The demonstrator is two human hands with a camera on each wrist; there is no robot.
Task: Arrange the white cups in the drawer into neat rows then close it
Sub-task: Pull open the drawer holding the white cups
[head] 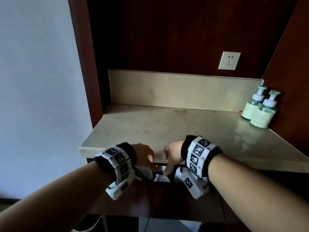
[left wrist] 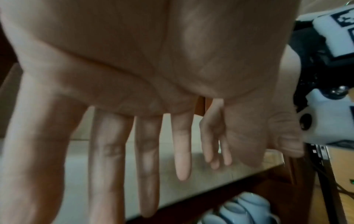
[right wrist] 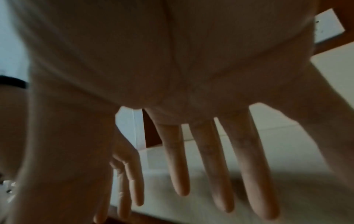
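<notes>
White cups (head: 161, 178) sit in the open drawer (head: 167, 195) just under the stone counter's front edge; my wrists hide most of them. Several of these cups (left wrist: 247, 209) show below my fingers in the left wrist view. My left hand (head: 147, 158) hovers over the drawer's left part, fingers (left wrist: 147, 166) straight and spread, holding nothing. My right hand (head: 170, 162) reaches down over the middle, fingers (right wrist: 210, 166) straight and apart, with fingertips close to a cup rim. Whether they touch it is hidden.
The beige stone countertop (head: 167, 129) overhangs the drawer's back. Two green pump bottles (head: 258, 109) stand at its far right by the dark wood wall. A white wall socket (head: 229, 60) is above. A white bin (head: 87, 223) stands on the floor, lower left.
</notes>
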